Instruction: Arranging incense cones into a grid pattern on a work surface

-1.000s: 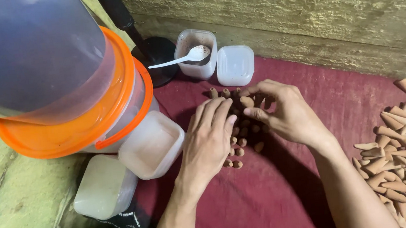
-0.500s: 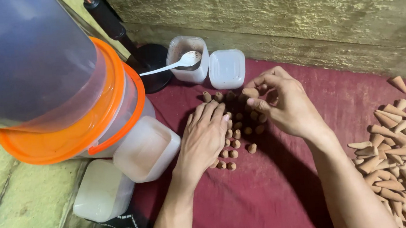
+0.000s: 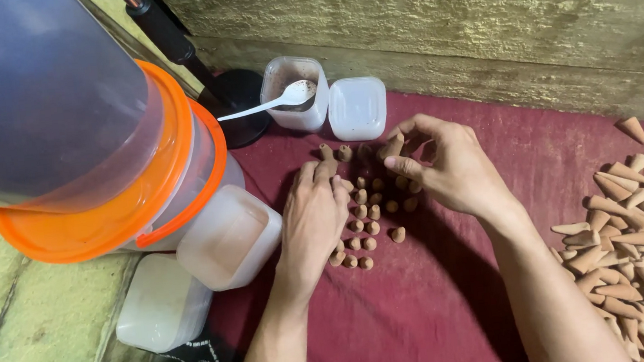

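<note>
Fingers (image 3: pixel 407 166) of the right hand (image 3: pixel 451 168) pinch one small brown cone (image 3: pixel 391 147) at the frame's centre, seemingly to stand it among the upright cones (image 3: pixel 365 220) on the red cloth (image 3: pixel 398 315); the left hand (image 3: pixel 314 217) lies flat, released, beside them, perhaps steadying the rows

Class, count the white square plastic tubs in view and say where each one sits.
4: two by the wall, the open tub holding a spoon and the lidded tub; two left, one under the orange-lidded buckets, another nearer.
</note>
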